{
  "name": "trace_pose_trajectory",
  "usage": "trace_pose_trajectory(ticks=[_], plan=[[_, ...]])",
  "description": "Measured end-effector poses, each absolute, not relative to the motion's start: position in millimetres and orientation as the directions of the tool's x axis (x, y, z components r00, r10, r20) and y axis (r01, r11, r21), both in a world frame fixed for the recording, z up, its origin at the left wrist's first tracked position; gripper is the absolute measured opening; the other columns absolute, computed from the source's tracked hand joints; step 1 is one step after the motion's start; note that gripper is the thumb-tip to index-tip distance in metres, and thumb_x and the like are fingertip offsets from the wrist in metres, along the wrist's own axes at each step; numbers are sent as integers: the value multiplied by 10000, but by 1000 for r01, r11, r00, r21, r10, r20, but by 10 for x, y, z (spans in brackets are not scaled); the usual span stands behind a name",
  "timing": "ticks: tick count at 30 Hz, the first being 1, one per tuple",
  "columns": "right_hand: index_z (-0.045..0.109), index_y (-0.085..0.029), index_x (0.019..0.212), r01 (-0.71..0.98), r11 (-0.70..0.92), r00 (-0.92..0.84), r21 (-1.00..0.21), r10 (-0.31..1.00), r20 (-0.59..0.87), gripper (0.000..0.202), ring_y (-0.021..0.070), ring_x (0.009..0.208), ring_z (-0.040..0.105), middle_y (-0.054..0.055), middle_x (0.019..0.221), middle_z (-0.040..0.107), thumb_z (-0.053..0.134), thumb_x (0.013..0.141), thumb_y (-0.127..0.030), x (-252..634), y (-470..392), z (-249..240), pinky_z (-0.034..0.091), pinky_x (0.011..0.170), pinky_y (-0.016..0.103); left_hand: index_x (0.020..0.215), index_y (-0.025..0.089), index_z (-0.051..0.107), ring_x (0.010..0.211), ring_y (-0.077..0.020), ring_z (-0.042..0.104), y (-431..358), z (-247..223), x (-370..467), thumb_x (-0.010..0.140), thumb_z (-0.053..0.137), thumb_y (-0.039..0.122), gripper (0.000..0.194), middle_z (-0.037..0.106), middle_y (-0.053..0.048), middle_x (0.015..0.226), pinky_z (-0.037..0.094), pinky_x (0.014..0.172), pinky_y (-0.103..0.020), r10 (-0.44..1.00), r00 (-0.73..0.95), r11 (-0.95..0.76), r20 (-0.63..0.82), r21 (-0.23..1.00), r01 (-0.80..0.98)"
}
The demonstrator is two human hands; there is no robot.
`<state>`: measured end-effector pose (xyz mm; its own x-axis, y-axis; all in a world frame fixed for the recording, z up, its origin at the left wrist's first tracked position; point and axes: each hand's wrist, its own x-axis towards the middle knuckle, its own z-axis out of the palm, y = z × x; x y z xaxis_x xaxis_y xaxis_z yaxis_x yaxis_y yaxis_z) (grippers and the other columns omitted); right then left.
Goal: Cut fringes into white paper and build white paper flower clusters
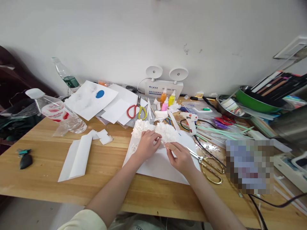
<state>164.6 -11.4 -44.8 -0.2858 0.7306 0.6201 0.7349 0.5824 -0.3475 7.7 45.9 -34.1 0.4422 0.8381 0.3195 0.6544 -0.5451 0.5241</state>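
A white sheet [155,166] lies on the wooden table, with fluffy heaps of small white pieces [167,130] on its far part. My left hand [149,143] is over the sheet at the near side of the heaps, fingers bent and closed; what they grip, if anything, is hidden. Just to its right, my right hand [177,155] pinches with thumb and forefinger beside the white pieces; its item is too small to make out. Gold-handled scissors [211,167] lie to the right of the right hand. Beyond it stands a white glue gun [191,123].
Two plastic bottles [63,115] and loose paper sheets [92,99] are at the left. Red-and-yellow-handled pliers [137,110] and small paint bottles [164,97] sit near the wall. Sticks, a black cable [208,153] and a green bowl [256,101] are at the right.
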Motion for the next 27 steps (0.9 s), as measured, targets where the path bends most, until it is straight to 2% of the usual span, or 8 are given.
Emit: trace_pose_trajectory(ticks=[6,9,12,14,19,22,27], plan=[[573,-153,991,819,486,-212,-305,750,626,232,181,698,594,79,780,642,420,838,-68,1749,-203,-599,466,616,285,838,187,597,803,-155,549,465,-332,76,804,449,172,152,615,-12,758,371,788,-315,840,451,-542,302,501,675],[586,-170,987,813,455,-166,-362,779,605,209,168,659,590,55,719,628,444,846,-110,1735,-214,-590,467,616,276,807,190,587,745,-152,571,422,-290,61,797,438,173,150,633,-14,752,409,719,-291,846,491,-527,206,458,715],[584,-180,999,739,495,-166,-456,790,590,194,144,612,572,28,670,597,465,849,-152,1668,-210,-574,474,587,256,757,189,586,669,-167,585,317,-260,17,777,456,181,132,643,-21,713,432,620,-284,837,529,-532,139,434,727],[574,-186,1034,693,545,-198,-471,773,603,215,140,628,576,31,696,602,466,851,-152,1629,-209,-571,486,591,253,754,182,592,720,-193,599,219,-259,-24,763,473,178,119,655,-41,752,453,645,-303,818,566,-555,108,408,725],[551,-180,1114,722,613,-303,-321,698,649,304,178,709,586,70,775,624,461,839,-88,1605,-247,-556,499,641,306,801,151,594,994,-240,558,-39,-315,-99,761,480,154,121,619,-108,1055,463,841,-364,735,673,-658,81,324,679],[548,-174,1127,749,616,-344,-245,677,651,325,186,697,577,74,762,616,445,836,-73,1605,-281,-541,497,631,318,862,139,588,1079,-252,515,-162,-355,-91,764,488,174,145,592,-124,1107,451,892,-371,716,692,-680,88,310,664],[560,-154,1093,777,582,-323,-242,697,640,302,190,696,570,80,757,613,438,833,-58,1571,-311,-529,498,625,321,985,111,568,1140,-279,473,-282,-410,-46,769,464,173,248,556,-144,1176,436,929,-393,721,685,-684,108,274,676]])
